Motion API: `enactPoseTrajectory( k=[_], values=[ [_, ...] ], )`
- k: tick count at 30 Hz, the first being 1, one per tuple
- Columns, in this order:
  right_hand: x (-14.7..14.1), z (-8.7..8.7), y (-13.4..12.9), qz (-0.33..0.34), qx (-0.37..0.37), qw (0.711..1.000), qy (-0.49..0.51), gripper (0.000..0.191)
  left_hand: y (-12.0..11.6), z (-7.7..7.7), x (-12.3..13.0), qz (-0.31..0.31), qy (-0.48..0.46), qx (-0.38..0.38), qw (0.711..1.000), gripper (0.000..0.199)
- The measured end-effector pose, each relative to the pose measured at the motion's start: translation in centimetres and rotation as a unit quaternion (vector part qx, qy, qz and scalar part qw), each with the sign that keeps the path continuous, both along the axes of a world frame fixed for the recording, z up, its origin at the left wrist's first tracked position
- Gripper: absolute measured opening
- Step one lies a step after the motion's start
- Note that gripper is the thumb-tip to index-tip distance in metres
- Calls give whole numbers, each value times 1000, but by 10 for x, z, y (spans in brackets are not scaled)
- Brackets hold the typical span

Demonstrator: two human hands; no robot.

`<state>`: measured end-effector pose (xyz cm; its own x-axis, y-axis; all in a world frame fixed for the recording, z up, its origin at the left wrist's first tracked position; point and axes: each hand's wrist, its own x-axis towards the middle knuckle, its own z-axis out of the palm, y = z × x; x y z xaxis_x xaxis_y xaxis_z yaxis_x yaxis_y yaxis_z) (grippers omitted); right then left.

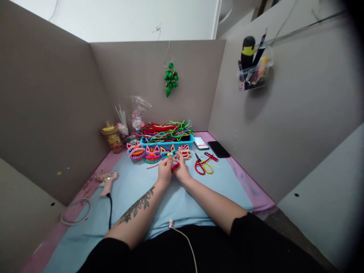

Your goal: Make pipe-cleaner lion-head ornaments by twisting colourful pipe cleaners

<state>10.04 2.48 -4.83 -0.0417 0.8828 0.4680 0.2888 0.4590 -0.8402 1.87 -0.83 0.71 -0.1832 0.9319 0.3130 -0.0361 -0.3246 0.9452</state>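
Observation:
My left hand (165, 171) and my right hand (182, 169) meet above the blue cloth, fingers closed. Between them is a red pipe-cleaner piece (174, 167), gripped from both sides; its full shape is hidden by my fingers. A pink pipe cleaner (152, 166) lies left of my left hand. Just beyond stand several colourful fuzzy animal heads: a purple and orange one (135, 151), a pink one (152, 154), a teal one (168, 151) and a red and white one (185, 152). Red-and-yellow-handled scissors (203, 167) rest right of my right hand, beside red-handled pliers (211, 157).
Behind the heads, a blue basket (167, 144) overflows with pipe cleaners (165, 131). A pink glue gun (108, 183) with a black cord lies left. A phone (218, 149) lies at the right. Partition walls enclose the table; a tool holder (253, 77) hangs right.

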Motion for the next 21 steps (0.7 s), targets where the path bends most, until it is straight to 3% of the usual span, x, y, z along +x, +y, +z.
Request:
enactPoseTrajectory(
  k=[3, 5, 8, 12, 15, 17, 21],
  values=[
    [-4, 3, 0, -56, -24, 996, 71, 71, -1, 0, 0, 14, 23, -13, 1000, 37],
    [-4, 8, 0, -44, -31, 994, 92, 71, 0, 0, -2, 6, 23, -17, 1000, 34],
    [-2, 17, -2, 7, -87, 986, 142, 63, 3, 1, -7, 0, -8, 0, 1000, 31],
    [2, 26, -9, 108, -170, 960, 193, 27, 5, 4, -19, -25, -14, 39, 999, 29],
    [6, 30, -11, 173, -143, 955, 195, 17, 5, 8, -27, -127, 21, 24, 991, 26],
    [9, 29, -9, 174, -109, 963, 174, 18, 5, 11, -29, -180, 17, -9, 984, 27],
    [11, 25, -6, 97, -59, 985, 130, 20, 1, 11, -24, -146, 49, -11, 988, 30]
  ],
)
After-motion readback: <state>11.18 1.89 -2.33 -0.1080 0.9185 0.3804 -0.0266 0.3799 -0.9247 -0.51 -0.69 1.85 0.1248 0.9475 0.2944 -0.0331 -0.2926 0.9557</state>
